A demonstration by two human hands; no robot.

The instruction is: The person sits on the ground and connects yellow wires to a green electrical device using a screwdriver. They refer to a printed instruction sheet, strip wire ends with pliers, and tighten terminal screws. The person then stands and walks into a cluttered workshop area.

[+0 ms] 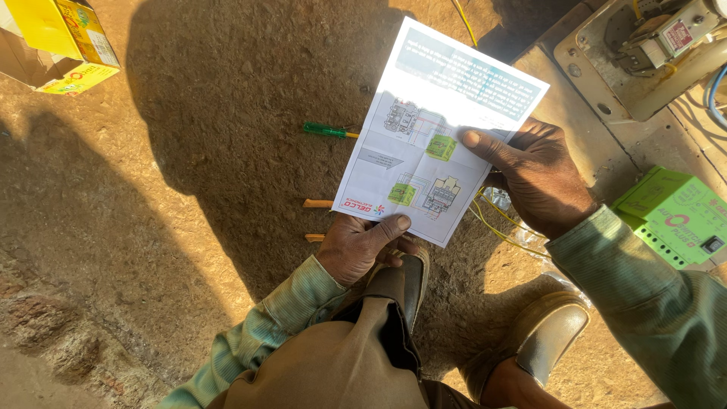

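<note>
Bent knee and brown shoes (541, 337) sit lowest in view, above which both hands hold a printed leaflet (435, 129) over the dirt ground (189, 113), left hand (360, 244) pinching its bottom edge, right hand (541, 174) gripping its right edge with thumb flat across, green screwdriver (326, 130) lying beyond.

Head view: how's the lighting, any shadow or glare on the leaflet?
Head view: hard low sun, the person's shadow covers mid-ground and the lower half of the leaflet; its top is sunlit but not blown out. Left hand and right hand are shaded yet sharp. Green box is brightly lit. Slight wide-angle stretch at the edges.
</note>
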